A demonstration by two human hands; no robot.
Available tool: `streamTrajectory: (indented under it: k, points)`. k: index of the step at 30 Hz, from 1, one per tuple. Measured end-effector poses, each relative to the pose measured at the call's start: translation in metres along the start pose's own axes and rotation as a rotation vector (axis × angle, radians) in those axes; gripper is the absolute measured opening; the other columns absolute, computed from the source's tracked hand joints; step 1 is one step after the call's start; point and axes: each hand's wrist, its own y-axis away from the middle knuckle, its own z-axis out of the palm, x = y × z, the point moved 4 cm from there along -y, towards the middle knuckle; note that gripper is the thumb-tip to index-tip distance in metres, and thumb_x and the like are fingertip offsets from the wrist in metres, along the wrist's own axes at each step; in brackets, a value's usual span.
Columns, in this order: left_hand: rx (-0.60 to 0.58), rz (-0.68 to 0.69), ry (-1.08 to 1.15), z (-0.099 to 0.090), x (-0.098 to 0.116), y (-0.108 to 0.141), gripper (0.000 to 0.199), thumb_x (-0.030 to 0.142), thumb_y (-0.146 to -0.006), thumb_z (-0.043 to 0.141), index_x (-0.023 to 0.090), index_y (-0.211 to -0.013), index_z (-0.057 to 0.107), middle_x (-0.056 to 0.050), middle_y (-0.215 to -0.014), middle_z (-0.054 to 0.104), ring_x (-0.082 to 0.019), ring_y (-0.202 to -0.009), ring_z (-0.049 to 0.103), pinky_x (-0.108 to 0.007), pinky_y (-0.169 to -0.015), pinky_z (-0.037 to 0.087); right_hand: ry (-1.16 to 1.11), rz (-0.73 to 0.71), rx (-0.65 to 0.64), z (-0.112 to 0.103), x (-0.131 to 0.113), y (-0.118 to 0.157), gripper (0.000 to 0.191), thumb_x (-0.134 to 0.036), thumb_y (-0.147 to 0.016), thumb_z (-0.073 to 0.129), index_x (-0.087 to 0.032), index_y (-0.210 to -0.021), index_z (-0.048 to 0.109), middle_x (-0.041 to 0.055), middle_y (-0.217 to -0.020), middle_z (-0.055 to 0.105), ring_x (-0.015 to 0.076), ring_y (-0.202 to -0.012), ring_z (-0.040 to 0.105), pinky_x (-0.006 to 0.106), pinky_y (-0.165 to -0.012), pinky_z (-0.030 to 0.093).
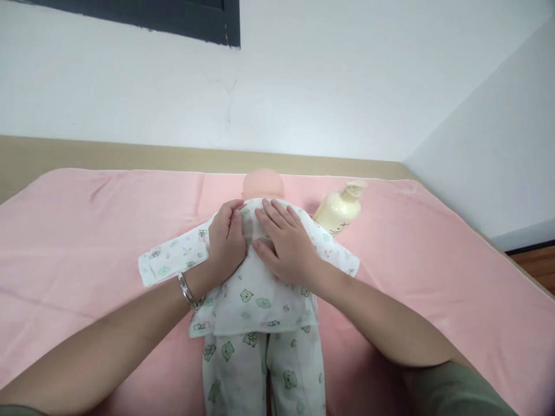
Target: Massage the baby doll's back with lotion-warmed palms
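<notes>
A baby doll (263, 185) lies stretched out in front of me, its smooth bald head at the far end and no face in sight. It wears a white baby shirt (264, 309) and matching pants (295, 370), both printed with small green animals. My left hand (227, 234), with a silver bangle on the wrist, is closed with bent fingers at the shirt's left shoulder; its fingertips are partly hidden. Flat on the upper part of the shirt rests my right hand (286, 240), its fingers stretched out. The shirt's sleeves spread out to both sides.
A cream pump bottle (340, 208) lies tilted beside the doll's right shoulder, partly behind the sleeve. Pink sheeting (87, 242) covers the bed. A beige edge (173, 153) and a white wall (303, 86) border the far side; another wall stands at right.
</notes>
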Motion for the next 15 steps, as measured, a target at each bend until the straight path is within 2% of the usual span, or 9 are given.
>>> streamTrajectory:
  k: [7, 15]
  points:
    - [-0.016, -0.004, -0.011, -0.0003, -0.0001, 0.0001, 0.031, 0.034, -0.100, 0.045, 0.021, -0.116, 0.069, -0.009, -0.119, 0.077, -0.025, -0.109, 0.070, -0.043, -0.098, 0.057, -0.005, -0.002, 0.019, 0.0018, 0.0007, 0.0000, 0.066, -0.046, -0.107, 0.045, -0.015, -0.166, 0.042, 0.0101, -0.177, 0.028, 0.0313, -0.169, 0.021, 0.061, -0.139, 0.020]
    - [-0.044, 0.022, -0.023, -0.0001, -0.0003, 0.0000, 0.031, 0.034, -0.100, 0.046, 0.022, -0.115, 0.070, -0.007, -0.119, 0.077, -0.024, -0.110, 0.069, -0.041, -0.099, 0.057, -0.001, -0.019, 0.022, 0.0028, 0.0030, 0.0004, 0.066, -0.046, -0.107, 0.045, -0.014, -0.165, 0.042, 0.0110, -0.177, 0.029, 0.0328, -0.168, 0.021, 0.063, -0.138, 0.021]
